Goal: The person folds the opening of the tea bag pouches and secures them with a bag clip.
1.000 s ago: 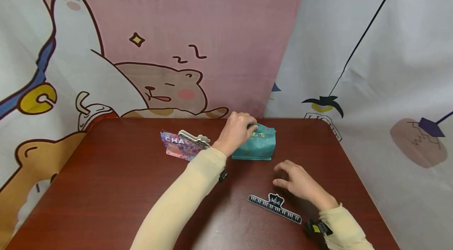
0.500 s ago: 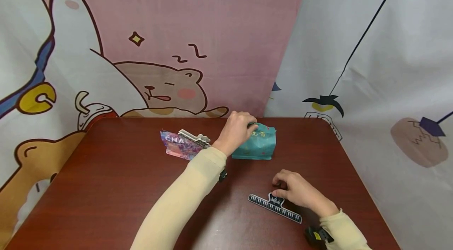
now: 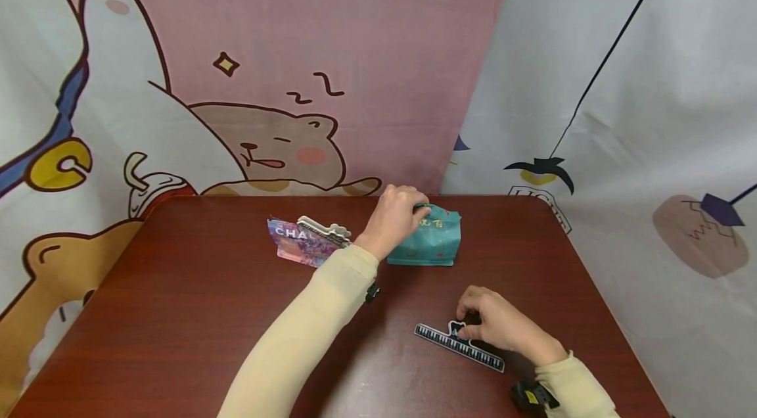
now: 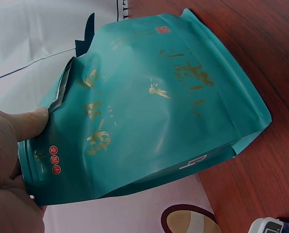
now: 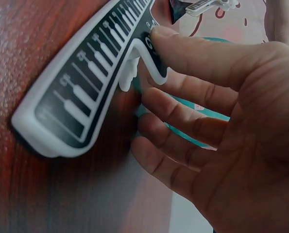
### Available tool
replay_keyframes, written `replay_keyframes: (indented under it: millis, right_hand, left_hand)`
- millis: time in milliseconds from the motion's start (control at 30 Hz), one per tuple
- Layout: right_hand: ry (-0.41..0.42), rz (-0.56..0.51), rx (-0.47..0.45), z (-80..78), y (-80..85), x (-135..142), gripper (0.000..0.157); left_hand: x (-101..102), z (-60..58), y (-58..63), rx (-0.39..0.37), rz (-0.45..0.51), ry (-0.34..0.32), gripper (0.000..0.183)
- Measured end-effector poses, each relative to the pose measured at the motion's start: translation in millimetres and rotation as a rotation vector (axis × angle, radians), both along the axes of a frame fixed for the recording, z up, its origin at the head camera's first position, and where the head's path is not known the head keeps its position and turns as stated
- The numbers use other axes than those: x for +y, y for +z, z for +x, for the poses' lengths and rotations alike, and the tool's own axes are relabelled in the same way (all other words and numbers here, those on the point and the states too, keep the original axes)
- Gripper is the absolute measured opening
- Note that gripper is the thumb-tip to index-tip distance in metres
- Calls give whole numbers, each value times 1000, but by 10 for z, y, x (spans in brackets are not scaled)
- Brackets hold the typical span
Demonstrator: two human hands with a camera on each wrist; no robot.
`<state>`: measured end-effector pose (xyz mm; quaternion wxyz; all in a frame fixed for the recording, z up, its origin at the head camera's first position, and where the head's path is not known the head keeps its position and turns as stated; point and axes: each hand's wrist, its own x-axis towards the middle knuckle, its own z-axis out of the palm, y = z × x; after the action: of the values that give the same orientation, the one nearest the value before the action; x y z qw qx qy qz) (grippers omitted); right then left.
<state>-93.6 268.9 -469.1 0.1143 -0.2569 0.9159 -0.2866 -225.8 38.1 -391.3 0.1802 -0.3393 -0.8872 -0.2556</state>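
A teal pouch (image 3: 427, 242) with gold lettering stands near the table's back edge. My left hand (image 3: 395, 217) pinches its top edge; in the left wrist view the thumb (image 4: 30, 122) presses on the pouch (image 4: 149, 111). On the table nearer to me lies a long clip (image 3: 460, 346) with a piano-key pattern. My right hand (image 3: 503, 319) pinches the clip's handle tab. Seen from the right wrist, the thumb (image 5: 197, 56) lies on top of the tab of the clip (image 5: 86, 77), and the other fingers curl behind and below it.
Left of the pouch stands a pink and purple packet (image 3: 298, 244) with a similar clip (image 3: 324, 232) across its top. The dark red wooden table (image 3: 177, 313) ends at the back against a printed cloth (image 3: 414, 76).
My right hand has come down and closed on the clip's handle tab, from hovering just beyond it. The left hand and the pouch stay where they were.
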Motion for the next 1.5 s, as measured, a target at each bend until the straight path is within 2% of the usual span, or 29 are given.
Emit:
replay_keyframes:
  millis: [267, 900, 1500]
  right_hand:
    - [13, -6, 17, 4, -9, 11, 19]
    - [-8, -72, -10, 39, 13, 27, 22]
    - [-37, -209, 165, 49, 15, 58, 24]
  left_hand:
    - [0, -3, -4, -4, 6, -4, 10]
    - [-2, -9, -21, 1, 14, -11, 9]
    - [-2, -9, -10, 11, 16, -12, 8]
